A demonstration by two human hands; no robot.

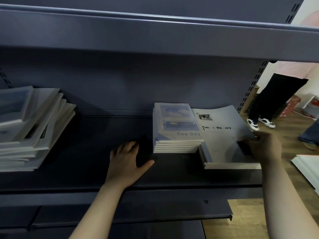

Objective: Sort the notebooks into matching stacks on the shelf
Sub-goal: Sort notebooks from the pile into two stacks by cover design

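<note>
Head view. On the dark shelf [103, 128], right of the middle: fine Day stack [177, 125], so lettered on the top cover under a picture of clouds and sky. Touching its right side, lower and wider: Memory stack [224, 140], lettered "Tim… & Me…ory", partly washed out, small dark picture above the words. Far left, well apart: mixed pile [29, 128], skewed, covers unreadable.

Left hand [126, 161] flat on bare shelf, palm down, fingers relaxed, holding nothing, thumb toward the fine Day stack. Right hand [265, 145] blurred, fingers curled round the right edge of the Memory stack's top notebook.

Overhead: upper shelf [155, 35]. Beyond the right upright: wooden floor [245, 219], another person's black-and-white shoes [260, 122], white slab [309, 168] at the frame edge.
</note>
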